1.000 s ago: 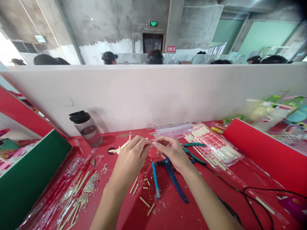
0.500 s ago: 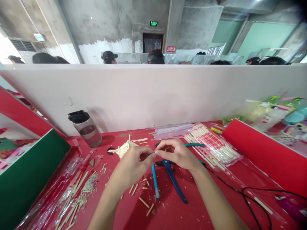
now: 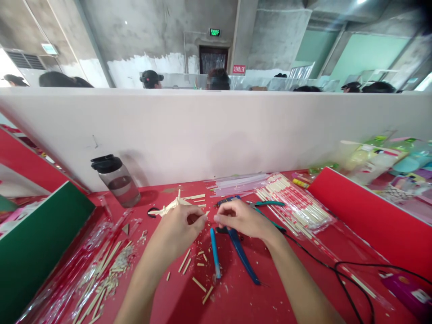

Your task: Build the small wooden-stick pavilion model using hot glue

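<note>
My left hand (image 3: 182,229) is closed in a pinch on a short piece of wooden stick (image 3: 207,213), whose pale tip shows past the fingers. Just right of it, a small gap away, my right hand (image 3: 241,219) is pinched too; whatever lies between its fingertips is too small to make out. A pale model of wooden sticks (image 3: 172,206) stands behind my left hand, partly covered by it. Below the hands lie a blue pen-like stick (image 3: 215,254) and a tool with blue handles (image 3: 243,258), its head hidden under my right hand. A teal-handled tool (image 3: 270,203) rests beyond.
Cut stick pieces (image 3: 199,284) and crumbs litter the red table. Plastic-wrapped sticks (image 3: 297,198) lie at right, near a black cable (image 3: 310,255) and purple device (image 3: 407,292). A water bottle (image 3: 118,182) stands back left. Green (image 3: 47,247) and red (image 3: 371,207) dividers flank the table.
My hands have parted from fingertip contact, leaving a small gap. The piece of wooden stick now shows at my left fingertips. The view has shifted slightly.
</note>
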`<state>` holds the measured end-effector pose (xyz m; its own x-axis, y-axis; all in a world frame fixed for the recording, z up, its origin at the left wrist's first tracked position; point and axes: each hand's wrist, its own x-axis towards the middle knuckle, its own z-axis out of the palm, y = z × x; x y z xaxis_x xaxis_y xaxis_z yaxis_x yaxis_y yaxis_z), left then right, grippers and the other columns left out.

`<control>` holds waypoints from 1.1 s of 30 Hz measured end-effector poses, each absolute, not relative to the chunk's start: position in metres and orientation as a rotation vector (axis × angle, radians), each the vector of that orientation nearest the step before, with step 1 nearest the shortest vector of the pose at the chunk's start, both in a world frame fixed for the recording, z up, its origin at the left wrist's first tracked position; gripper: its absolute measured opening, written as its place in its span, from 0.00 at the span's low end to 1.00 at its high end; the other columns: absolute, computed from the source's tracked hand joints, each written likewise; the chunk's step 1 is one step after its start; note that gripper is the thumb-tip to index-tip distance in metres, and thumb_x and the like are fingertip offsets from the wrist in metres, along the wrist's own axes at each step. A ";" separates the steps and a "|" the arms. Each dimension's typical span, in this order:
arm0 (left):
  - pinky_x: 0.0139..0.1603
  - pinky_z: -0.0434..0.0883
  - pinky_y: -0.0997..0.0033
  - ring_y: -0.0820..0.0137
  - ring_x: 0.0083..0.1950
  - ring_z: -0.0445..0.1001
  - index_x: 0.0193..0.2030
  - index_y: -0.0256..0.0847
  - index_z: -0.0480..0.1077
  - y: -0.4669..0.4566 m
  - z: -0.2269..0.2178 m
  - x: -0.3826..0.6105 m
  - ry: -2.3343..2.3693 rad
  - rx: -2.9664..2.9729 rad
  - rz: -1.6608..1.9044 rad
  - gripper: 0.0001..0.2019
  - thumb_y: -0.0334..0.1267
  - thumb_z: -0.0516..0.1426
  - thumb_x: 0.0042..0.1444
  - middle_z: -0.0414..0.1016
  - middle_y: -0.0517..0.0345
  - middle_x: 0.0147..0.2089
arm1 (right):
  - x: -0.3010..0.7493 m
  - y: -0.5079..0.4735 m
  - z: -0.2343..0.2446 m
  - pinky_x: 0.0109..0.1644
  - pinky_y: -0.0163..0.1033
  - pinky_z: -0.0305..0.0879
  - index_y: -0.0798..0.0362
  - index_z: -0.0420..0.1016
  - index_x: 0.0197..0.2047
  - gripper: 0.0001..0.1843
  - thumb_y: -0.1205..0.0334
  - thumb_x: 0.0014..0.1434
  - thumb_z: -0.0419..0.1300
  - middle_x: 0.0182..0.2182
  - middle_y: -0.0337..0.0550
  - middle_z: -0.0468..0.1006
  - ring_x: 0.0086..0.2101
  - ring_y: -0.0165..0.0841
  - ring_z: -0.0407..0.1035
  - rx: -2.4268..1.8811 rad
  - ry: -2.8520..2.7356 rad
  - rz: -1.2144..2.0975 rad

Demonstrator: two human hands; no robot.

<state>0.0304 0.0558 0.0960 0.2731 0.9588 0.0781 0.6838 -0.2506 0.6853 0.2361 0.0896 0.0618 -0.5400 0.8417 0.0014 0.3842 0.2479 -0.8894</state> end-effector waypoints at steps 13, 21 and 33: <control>0.29 0.63 0.73 0.70 0.27 0.71 0.27 0.44 0.75 0.057 0.097 0.018 1.564 2.116 0.695 0.11 0.38 0.54 0.57 0.77 0.60 0.29 | 0.265 0.106 0.023 0.40 0.38 0.59 0.52 0.72 0.41 0.11 0.54 0.59 0.60 0.39 0.51 0.79 0.42 0.43 0.73 -1.961 -2.339 0.330; 0.31 0.62 0.72 0.69 0.29 0.71 0.27 0.42 0.74 0.054 0.101 0.019 1.614 2.079 0.553 0.12 0.40 0.52 0.58 0.76 0.59 0.31 | 0.292 0.136 -0.007 0.45 0.36 0.59 0.53 0.71 0.44 0.07 0.64 0.63 0.57 0.42 0.48 0.79 0.45 0.38 0.72 -1.960 -2.120 0.133; 0.33 0.60 0.71 0.69 0.30 0.71 0.27 0.42 0.73 0.052 0.104 0.018 1.690 2.039 0.488 0.14 0.43 0.52 0.58 0.76 0.59 0.31 | 0.294 0.136 -0.016 0.36 0.37 0.59 0.48 0.72 0.39 0.07 0.59 0.56 0.64 0.38 0.43 0.80 0.39 0.39 0.75 -2.175 -2.054 0.161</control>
<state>0.0177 0.0525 0.1040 0.1891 0.9819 -0.0115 0.8248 -0.1524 0.5445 0.2939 0.1356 -0.0164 0.0593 0.9980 0.0218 0.9823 -0.0545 -0.1791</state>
